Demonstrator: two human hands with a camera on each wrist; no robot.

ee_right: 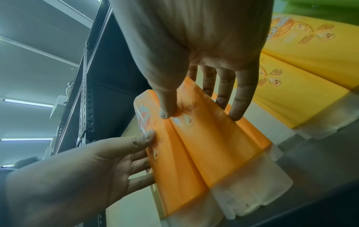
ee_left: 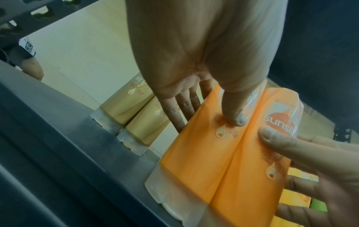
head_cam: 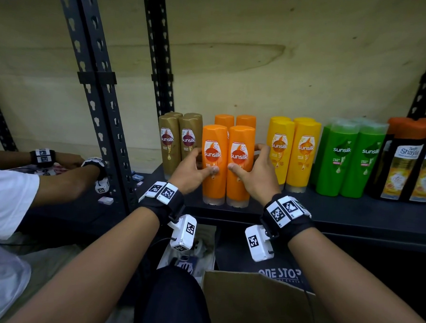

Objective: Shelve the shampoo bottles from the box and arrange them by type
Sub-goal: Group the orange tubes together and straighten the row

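Two orange Sunsilk bottles stand cap-down, side by side, at the front of the dark shelf (head_cam: 327, 211). My left hand (head_cam: 203, 162) grips the left orange bottle (head_cam: 213, 186), thumb on its front and fingers along its left side. My right hand (head_cam: 246, 158) grips the right orange bottle (head_cam: 239, 187) the same way, with its fingers on the right side. In the left wrist view, the left hand (ee_left: 209, 119) is on the left bottle (ee_left: 194, 161). The right wrist view has the right hand (ee_right: 200, 114) on the right bottle (ee_right: 213, 153). Two more orange bottles (head_cam: 235, 120) stand behind.
Along the shelf stand brown bottles (head_cam: 178, 144) at the left, then yellow bottles (head_cam: 292, 153), green bottles (head_cam: 350, 158) and black bottles (head_cam: 411, 166) to the right. A cardboard box (head_cam: 249, 304) sits below. Another person's arms (head_cam: 57, 185) work left of the rack post (head_cam: 99, 106).
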